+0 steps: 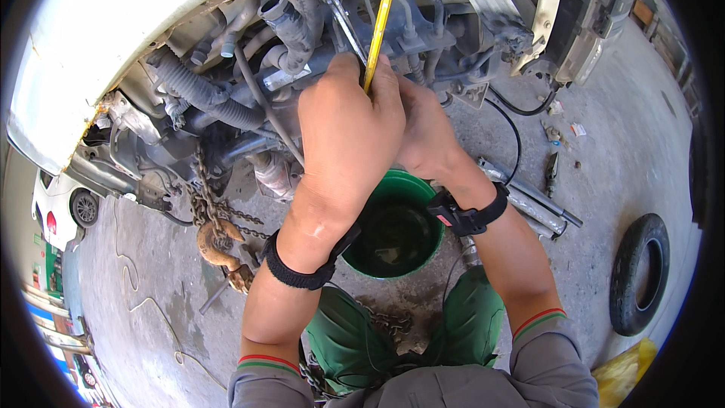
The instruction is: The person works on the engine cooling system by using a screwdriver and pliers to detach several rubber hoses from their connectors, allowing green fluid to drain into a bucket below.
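Note:
My left hand (347, 117) is closed beneath the open front of a vehicle, its thumb against a slim yellow bar (381, 21) with a pale flat tip. The bar points up and away from me. Beside it a shiny metal tool (341, 19), long like a wrench, runs down behind my left fingers. My right hand (424, 128) is closed against the left one and partly behind it; its fingertips and what they grip are hidden. Hoses (291, 26) and metal parts of the vehicle lie just beyond both hands. Below them stands a green bucket (393, 263) with dark liquid inside.
A rusty chain hook (217, 245) hangs on chains at the left. Metal tubes (536, 204) lie on the concrete floor at the right, with a tyre (640, 274) farther right. The pale body panel (113, 38) overhangs the upper left. A white car (64, 204) stands farther off.

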`<act>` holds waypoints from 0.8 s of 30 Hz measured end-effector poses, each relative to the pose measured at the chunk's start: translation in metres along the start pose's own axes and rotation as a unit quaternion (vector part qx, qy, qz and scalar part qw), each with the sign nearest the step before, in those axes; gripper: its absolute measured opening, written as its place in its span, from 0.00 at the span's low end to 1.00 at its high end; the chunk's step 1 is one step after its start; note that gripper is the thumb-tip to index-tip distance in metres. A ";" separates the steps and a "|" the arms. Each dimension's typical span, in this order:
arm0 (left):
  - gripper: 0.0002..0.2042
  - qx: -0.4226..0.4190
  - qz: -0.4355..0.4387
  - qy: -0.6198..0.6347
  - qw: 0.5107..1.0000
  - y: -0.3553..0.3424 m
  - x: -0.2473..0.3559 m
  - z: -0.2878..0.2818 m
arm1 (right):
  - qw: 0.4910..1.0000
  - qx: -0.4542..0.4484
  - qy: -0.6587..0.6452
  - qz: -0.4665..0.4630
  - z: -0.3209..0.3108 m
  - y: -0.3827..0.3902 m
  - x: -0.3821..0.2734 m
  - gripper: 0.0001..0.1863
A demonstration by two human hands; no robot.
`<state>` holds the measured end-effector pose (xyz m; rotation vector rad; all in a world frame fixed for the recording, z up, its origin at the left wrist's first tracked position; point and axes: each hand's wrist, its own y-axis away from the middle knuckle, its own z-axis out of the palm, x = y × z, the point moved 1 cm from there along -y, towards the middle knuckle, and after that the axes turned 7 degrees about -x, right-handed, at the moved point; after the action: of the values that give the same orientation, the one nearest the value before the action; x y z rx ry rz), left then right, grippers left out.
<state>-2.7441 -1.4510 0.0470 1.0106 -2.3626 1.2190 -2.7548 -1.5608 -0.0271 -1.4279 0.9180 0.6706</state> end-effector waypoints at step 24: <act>0.17 0.004 -0.042 0.075 0.996 -0.003 -0.010 -0.014 | 0.934 -0.003 0.356 0.020 0.017 -0.001 -0.022 0.34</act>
<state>-2.7359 -1.4365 0.0522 0.9739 -2.1804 1.2289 -2.7631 -1.5405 -0.0089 -1.6912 1.5053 0.1608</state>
